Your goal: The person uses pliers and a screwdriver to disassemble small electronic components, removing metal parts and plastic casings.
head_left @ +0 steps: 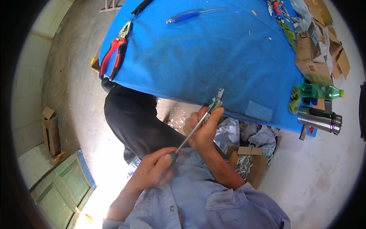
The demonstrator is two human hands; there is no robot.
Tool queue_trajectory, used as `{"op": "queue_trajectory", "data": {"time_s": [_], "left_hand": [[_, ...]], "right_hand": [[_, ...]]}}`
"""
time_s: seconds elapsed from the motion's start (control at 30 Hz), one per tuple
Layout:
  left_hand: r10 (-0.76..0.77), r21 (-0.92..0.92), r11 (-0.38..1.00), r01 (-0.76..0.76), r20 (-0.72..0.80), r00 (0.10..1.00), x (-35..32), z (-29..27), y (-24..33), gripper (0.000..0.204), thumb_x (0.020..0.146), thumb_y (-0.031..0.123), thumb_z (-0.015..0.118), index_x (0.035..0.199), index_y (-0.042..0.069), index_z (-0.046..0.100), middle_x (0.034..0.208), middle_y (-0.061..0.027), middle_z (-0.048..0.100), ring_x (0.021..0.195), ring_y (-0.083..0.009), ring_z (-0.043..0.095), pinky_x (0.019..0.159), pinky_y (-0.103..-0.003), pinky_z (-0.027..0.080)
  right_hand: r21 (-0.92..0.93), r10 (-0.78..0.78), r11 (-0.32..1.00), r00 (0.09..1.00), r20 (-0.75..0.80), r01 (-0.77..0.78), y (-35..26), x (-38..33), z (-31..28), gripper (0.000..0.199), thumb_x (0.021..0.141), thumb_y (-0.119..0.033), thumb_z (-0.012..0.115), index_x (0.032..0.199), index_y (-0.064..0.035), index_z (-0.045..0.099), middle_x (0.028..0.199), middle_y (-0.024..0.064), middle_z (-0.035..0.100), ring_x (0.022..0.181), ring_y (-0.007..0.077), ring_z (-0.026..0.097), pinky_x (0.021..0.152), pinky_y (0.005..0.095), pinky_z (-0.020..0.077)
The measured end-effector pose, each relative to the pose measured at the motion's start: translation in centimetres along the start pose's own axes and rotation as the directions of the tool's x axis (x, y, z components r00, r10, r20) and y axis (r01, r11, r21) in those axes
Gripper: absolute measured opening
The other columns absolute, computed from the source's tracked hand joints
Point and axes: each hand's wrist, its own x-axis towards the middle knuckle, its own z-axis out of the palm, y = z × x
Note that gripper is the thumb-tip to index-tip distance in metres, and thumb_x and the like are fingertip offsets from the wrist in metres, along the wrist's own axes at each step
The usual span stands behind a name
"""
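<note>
My left hand [155, 168] is closed round the dark handle of a screwdriver [191, 133], in front of my shirt. The long thin shaft slants up and to the right, toward my right hand [206, 130]. Between the thumb and fingers of that hand is a small silvery metal part [216, 103] with a forked upper end. The shaft's tip meets or lies beside this part; I cannot tell which. Both hands are just off the near edge of the table with the blue cloth [183, 61].
Red and black pliers [116, 49] and a blue-handled screwdriver [187, 16] lie on the cloth. To the right are a steel flask [319, 120], a green bottle [322, 91] and cardboard boxes [310, 53]. Below my right arm stands an open box of metal pieces [243, 165].
</note>
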Motion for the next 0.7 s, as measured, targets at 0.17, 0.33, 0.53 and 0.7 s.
{"op": "queue_trajectory", "data": {"time_s": [0.17, 0.33, 0.53, 0.7], "left_hand": [[0.411, 0.546, 0.798, -0.253, -0.186, 0.892, 0.3, 1.7, 0.8, 0.034, 0.102, 0.018, 0.056, 0.132, 0.003, 0.062, 0.076, -0.0115, 0.065, 0.062, -0.0164, 0.064, 0.061, -0.03, 0.05], [0.421, 0.635, 0.745, -0.204, -0.211, 0.882, -2.2, 1.9, 0.4, 0.034, 0.099, 0.01, 0.059, 0.131, 0.001, 0.062, 0.089, -0.019, 0.069, 0.071, -0.0275, 0.069, 0.068, -0.035, 0.053], [0.534, 0.681, 0.664, -0.309, -0.141, 0.834, -1.7, 2.2, -0.9, 0.034, 0.098, 0.009, 0.061, 0.132, 0.0, 0.062, 0.1, -0.024, 0.072, 0.085, -0.0363, 0.074, 0.075, -0.039, 0.055], [0.529, 0.693, 0.672, -0.26, -0.203, 0.824, -1.0, 2.5, -1.8, 0.036, 0.095, 0.012, 0.066, 0.129, 0.003, 0.062, 0.1, -0.0228, 0.071, 0.085, -0.042, 0.07, 0.073, -0.045, 0.057]], "right_hand": [[-0.052, -0.072, 0.996, 0.997, 0.012, 0.073, 1.5, -0.4, 0.4, 0.063, 0.099, -0.079, 0.036, 0.076, -0.0194, 0.039, 0.055, -0.0053, 0.026, 0.046, 0.0101, 0.022, 0.042, 0.0297, 0.0162], [-0.062, -0.103, 0.993, 0.995, -0.007, 0.103, 1.1, -0.1, -0.1, 0.062, 0.099, -0.078, 0.038, 0.079, -0.0193, 0.042, 0.056, -0.0053, 0.029, 0.046, 0.0094, 0.024, 0.042, 0.0294, 0.0173], [-0.003, -0.128, 0.992, 0.992, 0.021, 0.128, 1.3, 0.1, -0.6, 0.061, 0.104, -0.071, 0.033, 0.087, -0.0133, 0.045, 0.059, -0.0003, 0.039, 0.044, 0.0098, 0.031, 0.041, 0.0266, 0.0246], [-0.078, -0.167, 0.983, 0.986, -0.016, 0.166, 1.4, 0.0, 0.1, 0.063, 0.098, -0.079, 0.04, 0.081, -0.0182, 0.044, 0.058, -0.0042, 0.032, 0.046, 0.0095, 0.024, 0.042, 0.0296, 0.0174]]}}
